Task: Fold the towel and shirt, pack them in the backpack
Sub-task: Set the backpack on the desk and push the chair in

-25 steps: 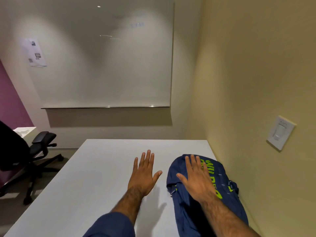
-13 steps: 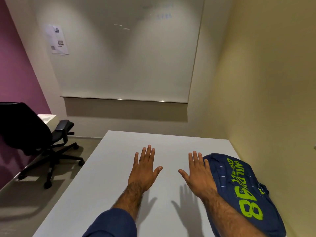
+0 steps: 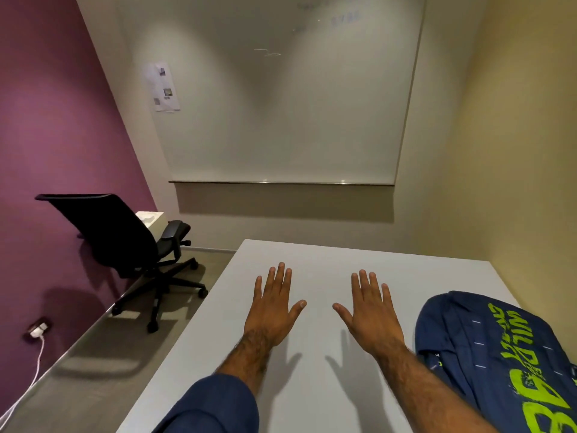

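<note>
Left hand: the left hand hovered flat over the white table, fingers spread, holding nothing
Right hand: the right hand was likewise spread wide and empty, just left of the backpack
Backpack: navy, soft cloth with lime lettering, lying slumped at the table's right edge by the wall
Towel and shirt: neither was in view
Risk: the limp backpack might sag shut during packing, or slide on the smooth tabletop
</note>
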Motion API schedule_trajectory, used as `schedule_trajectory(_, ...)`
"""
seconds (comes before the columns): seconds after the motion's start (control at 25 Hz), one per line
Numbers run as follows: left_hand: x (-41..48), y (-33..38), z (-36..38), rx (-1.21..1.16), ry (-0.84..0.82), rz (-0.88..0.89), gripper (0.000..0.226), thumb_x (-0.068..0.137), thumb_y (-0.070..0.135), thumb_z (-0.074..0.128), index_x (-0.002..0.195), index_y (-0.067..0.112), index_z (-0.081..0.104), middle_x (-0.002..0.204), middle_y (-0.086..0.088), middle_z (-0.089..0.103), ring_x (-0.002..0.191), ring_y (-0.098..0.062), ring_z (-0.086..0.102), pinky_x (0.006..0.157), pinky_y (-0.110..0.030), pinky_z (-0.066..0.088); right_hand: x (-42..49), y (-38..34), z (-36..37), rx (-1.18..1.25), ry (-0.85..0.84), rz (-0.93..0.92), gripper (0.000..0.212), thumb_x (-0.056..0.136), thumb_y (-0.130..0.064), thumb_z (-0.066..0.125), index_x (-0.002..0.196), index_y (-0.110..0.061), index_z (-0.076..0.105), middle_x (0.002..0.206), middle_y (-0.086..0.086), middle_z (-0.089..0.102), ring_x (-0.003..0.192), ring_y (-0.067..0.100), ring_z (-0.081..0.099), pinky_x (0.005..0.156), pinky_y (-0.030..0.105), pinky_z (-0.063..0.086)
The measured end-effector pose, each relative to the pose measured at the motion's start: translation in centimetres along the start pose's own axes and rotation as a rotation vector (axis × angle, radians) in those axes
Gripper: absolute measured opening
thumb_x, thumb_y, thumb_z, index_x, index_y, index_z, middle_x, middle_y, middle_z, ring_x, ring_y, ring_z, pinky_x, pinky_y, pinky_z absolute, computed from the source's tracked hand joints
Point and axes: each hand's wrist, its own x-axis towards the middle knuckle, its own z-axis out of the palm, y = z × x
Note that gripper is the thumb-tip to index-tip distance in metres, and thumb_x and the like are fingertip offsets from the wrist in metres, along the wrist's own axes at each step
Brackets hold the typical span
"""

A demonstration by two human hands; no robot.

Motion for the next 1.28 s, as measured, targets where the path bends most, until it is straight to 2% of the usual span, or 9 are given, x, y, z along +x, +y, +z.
schedule_trajectory(0.12,0.5,-0.9,0.2,-0.027,0.005,0.014,0.105,0.070,0.079,-0.036,0.157,0.021,-0.026,0.161,0.002,-0.039,0.150,-0.020,-0.033,0.124,-0.047,-0.014,0.3,-0.9,-0.1,-0.003,0.020,0.018,0.099,0.079,-0.077,-0.020,0.156,-0.014,-0.021,0.162,0.004,-0.028,0.149,0.024,-0.029,0.118,0.040,-0.024)
schedule_trajectory(0.2,1.2,-2.0,0.2,-0.047,0.011,0.027,0.106,0.070,0.080,-0.036,0.157,0.020,-0.026,0.161,0.003,-0.038,0.151,-0.020,-0.032,0.124,-0.047,-0.015,0.5,-1.9,-0.2,-0.006,0.029,0.042,0.096,0.079,-0.077,-0.020,0.153,-0.015,-0.025,0.161,0.003,-0.030,0.150,0.024,-0.028,0.120,0.042,-0.019)
schedule_trajectory(0.36,2.7,-4.0,0.6,-0.085,0.016,0.100,0.101,0.073,0.079,-0.033,0.157,0.022,-0.026,0.160,0.004,-0.039,0.151,-0.021,-0.032,0.122,-0.045,-0.019,-0.2,-4.6,0.4,-0.009,0.045,0.119,0.092,0.088,-0.079,-0.006,0.155,-0.018,-0.020,0.163,0.003,-0.027,0.148,0.025,-0.030,0.116,0.038,-0.027)
schedule_trajectory(0.44,2.6,-5.1,0.7,-0.082,0.012,0.173,0.098,0.076,0.078,-0.029,0.157,0.023,-0.026,0.161,0.003,-0.039,0.150,-0.022,-0.032,0.122,-0.045,-0.019,-1.3,-6.2,0.4,-0.035,0.040,0.184,0.090,0.088,-0.078,-0.007,0.154,-0.019,-0.021,0.164,0.004,-0.026,0.150,0.026,-0.028,0.120,0.040,-0.022)
schedule_trajectory(0.52,1.8,-6.6,0.9,-0.082,-0.011,0.255,0.102,0.072,0.078,-0.035,0.157,0.023,-0.026,0.161,0.003,-0.038,0.151,-0.022,-0.032,0.123,-0.045,-0.018,-2.9,-8.1,0.5,-0.078,0.027,0.242,0.089,0.086,-0.077,-0.012,0.153,-0.018,-0.023,0.164,0.005,-0.027,0.151,0.026,-0.027,0.123,0.043,-0.016)
schedule_trajectory(0.72,0.1,-9.1,0.3,-0.129,-0.030,0.391,0.108,0.067,0.078,-0.041,0.156,0.020,-0.026,0.163,0.002,-0.035,0.151,-0.020,-0.031,0.123,-0.045,-0.014,-7.3,-12.0,-1.0,-0.104,0.089,0.410,0.095,0.088,-0.075,-0.009,0.162,-0.015,-0.002,0.168,0.007,-0.012,0.154,0.026,-0.017,0.121,0.044,-0.013)
schedule_trajectory(0.88,-3.6,-9.0,-0.2,-0.169,-0.022,0.479,0.106,0.069,0.077,-0.040,0.157,0.019,-0.026,0.162,0.002,-0.036,0.151,-0.021,-0.031,0.122,-0.044,-0.017,-13.2,-14.4,-2.1,-0.131,0.078,0.555,0.095,0.092,-0.075,-0.002,0.162,-0.013,0.013,0.170,0.009,0.006,0.157,0.029,-0.002,0.123,0.047,-0.001)
schedule_trajectory(1.08,-9.3,-7.7,-0.7,-0.219,-0.005,0.579,0.099,0.074,0.078,-0.035,0.154,0.020,-0.025,0.164,0.002,-0.030,0.154,-0.024,-0.022,0.122,-0.043,-0.016,-21.3,-15.6,-4.4,-0.135,0.101,0.710,0.099,0.091,-0.076,-0.011,0.161,-0.012,0.017,0.169,0.010,0.012,0.157,0.029,0.005,0.124,0.049,0.007)
schedule_trajectory(1.28,-17.9,-6.3,-2.3,-0.141,-0.015,0.695,0.089,0.083,0.071,-0.023,0.155,0.020,-0.024,0.163,0.000,-0.032,0.152,-0.022,-0.027,0.125,-0.044,-0.014,-32.0,-16.9,-5.6,-0.181,0.108,0.830,0.101,0.087,-0.074,-0.012,0.162,-0.011,0.013,0.169,0.011,0.010,0.157,0.030,0.005,0.125,0.051,0.009)
